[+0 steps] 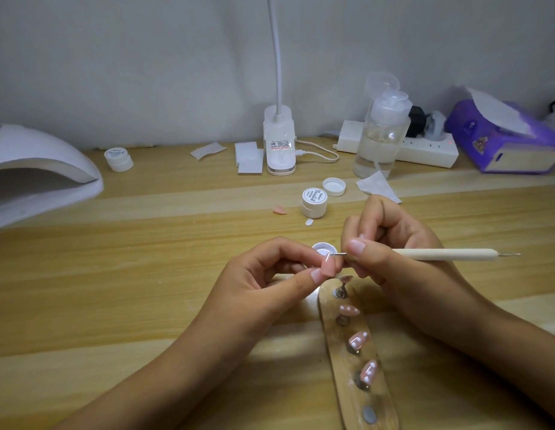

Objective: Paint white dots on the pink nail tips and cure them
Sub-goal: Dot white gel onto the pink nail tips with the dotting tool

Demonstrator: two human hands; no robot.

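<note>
Where the two hands meet: over the middle of the desk (130, 274), just above the far end of a wooden holder strip (383, 398).
Left grip (270, 274): thumb and forefinger pinch a pink nail tip (329, 269), with the other fingers curled in beneath.
Right grip (391, 243): fingers are curled round a dotting tool (440, 254), held like a pen close to its metal point. The pale shaft runs out to the right, nearly level.
Tool point: at the upper edge of the held tip; whether it touches or sits just off it cannot be told.
White gel pot (321, 248): small and open, on the desk right behind the tool point, partly hidden by fingers.
Holder strip: runs from under the hands toward the near edge of the desk. One plain pink tip (346, 278) sits at its far end, then come three dotted tips (357, 339) bearing white dots, each on a metal stud. A grey stud (369, 414) stands nearest the camera.
Cure lamp (37, 169): white, at the far left, well apart from the hands.
Labelled jar (314, 202): white and closed, beyond the hands, with a loose white lid (334, 186) just behind it.
Loose pink tip (280, 210): lying on the desk left of the labelled jar.
Second jar (118, 159): near the cure lamp, at the back of the desk.
Back of the desk: a clip lamp base (279, 144), white wipes (248, 158), a clear pump bottle (381, 135), a power strip (425, 150) and a purple tissue pack (502, 141).
</note>
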